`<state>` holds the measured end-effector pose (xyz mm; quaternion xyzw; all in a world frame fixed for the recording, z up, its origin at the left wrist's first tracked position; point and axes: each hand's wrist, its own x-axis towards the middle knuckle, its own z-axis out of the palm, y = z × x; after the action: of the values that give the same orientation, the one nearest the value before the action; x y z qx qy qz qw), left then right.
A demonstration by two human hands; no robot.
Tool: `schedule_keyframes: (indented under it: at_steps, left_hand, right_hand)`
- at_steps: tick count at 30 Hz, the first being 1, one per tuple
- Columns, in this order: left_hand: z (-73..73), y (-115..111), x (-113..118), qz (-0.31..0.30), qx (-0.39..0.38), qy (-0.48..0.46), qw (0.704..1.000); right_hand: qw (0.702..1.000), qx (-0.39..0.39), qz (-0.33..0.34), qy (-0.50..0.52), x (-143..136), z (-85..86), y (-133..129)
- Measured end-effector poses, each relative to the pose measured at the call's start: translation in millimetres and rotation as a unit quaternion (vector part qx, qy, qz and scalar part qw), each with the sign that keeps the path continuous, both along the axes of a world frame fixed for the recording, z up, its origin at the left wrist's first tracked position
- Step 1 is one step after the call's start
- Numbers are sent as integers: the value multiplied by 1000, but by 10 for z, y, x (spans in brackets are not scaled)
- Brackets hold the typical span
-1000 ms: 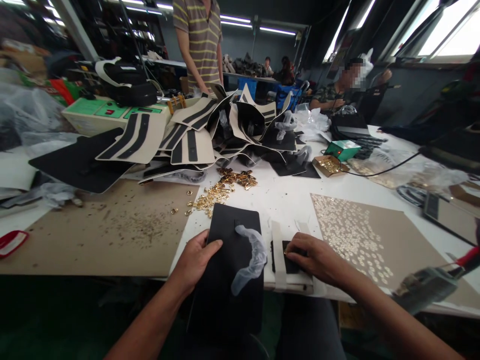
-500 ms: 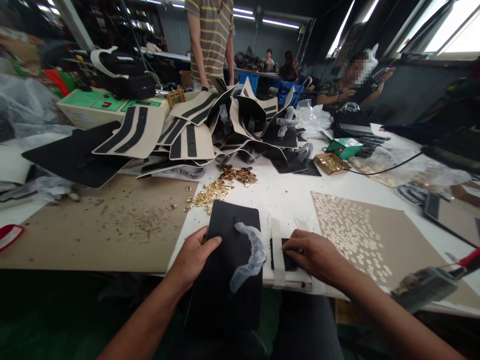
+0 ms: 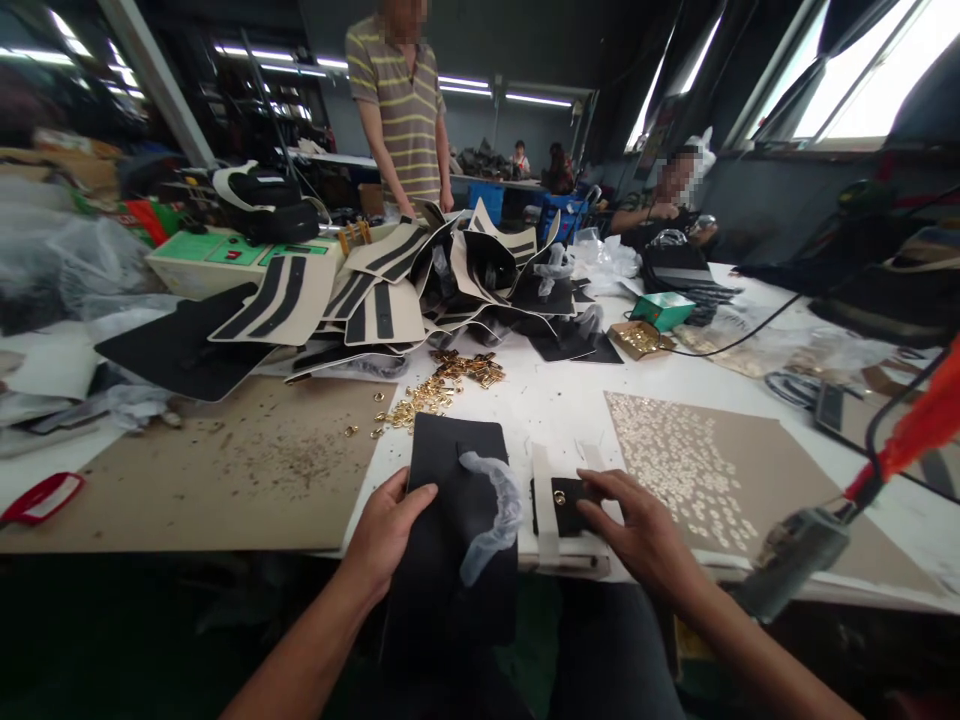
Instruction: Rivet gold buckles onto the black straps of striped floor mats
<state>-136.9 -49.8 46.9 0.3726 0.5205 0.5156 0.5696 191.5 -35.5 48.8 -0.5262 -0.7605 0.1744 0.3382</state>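
My left hand (image 3: pixel 390 525) grips the left edge of a black panel (image 3: pixel 431 560), thumb on top. A curved handle (image 3: pixel 501 510) in clear plastic wrap is fixed to that panel, which overhangs the table edge. Beside it, a black pad (image 3: pixel 576 510) lies under a pale strip (image 3: pixel 546 505). A small gold ring-shaped fitting (image 3: pixel 559 497) sits on the pad. My right hand (image 3: pixel 626 510) hovers at the pad's right side, thumb and fingers apart, with nothing seen between them.
Loose gold fittings (image 3: pixel 424 402) lie beyond the panel. At right, many small shiny rings cover a brown board (image 3: pixel 795 480). Panels with dark stripes (image 3: pixel 386 312) are heaped behind. A grey tool (image 3: pixel 799 560) with a red cord hangs at right. A person (image 3: pixel 397 110) stands across the table.
My right hand has opened and drawn slightly right off the pad, exposing the gold fitting on it. My left hand still holds the panel. The camera view has shifted a little.
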Motion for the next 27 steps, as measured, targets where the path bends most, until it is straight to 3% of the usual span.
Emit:
schedule_keyframes:
  at_steps: [3, 6, 10, 12, 14, 17, 19, 21, 22, 24, 26, 27]
  left_hand:
    - [169, -334, 165, 23, 54, 122, 991]
    - [288, -726, 453, 33, 145, 249, 957]
    - [170, -1053, 885, 21, 376, 316, 871]
    - [45, -1120, 1045, 25, 427, 326, 843]
    - [-69, -1168, 1132, 4, 426, 318, 847]
    - [-165, -1210, 1103, -69, 414, 278, 864]
    - [-164, -1167, 1007, -68, 351, 279, 891]
    - [-108, -1025, 909, -34, 237, 281, 929]
    - [-62, -917, 876, -28, 184, 263, 947]
    - [50, -658, 867, -86, 117, 173, 974]
    - [161, -403, 933, -189, 90, 67, 976]
    - [204, -301, 987, -212, 85, 42, 973]
  right_hand:
    - [997, 50, 4, 64, -180, 294, -286]
    - [995, 11, 45, 87, -497, 585, -583]
    - [972, -134, 129, 140, -803, 822, -854]
    - [952, -190, 163, 176, -774, 822, -926]
    - [934, -230, 169, 215, -627, 715, -978]
    - [888, -327, 131, 294, -325, 406, -1046]
    - [841, -389, 110, 359, -164, 190, -1081]
    - [788, -426, 114, 430, -67, 42, -1076]
    - [764, -435, 119, 461, -36, 5, -1048]
    - [737, -443, 122, 496, 10, 4, -928]
    - [742, -442, 114, 491, 64, 79, -744]
    - [753, -439, 107, 479, 99, 133, -646]
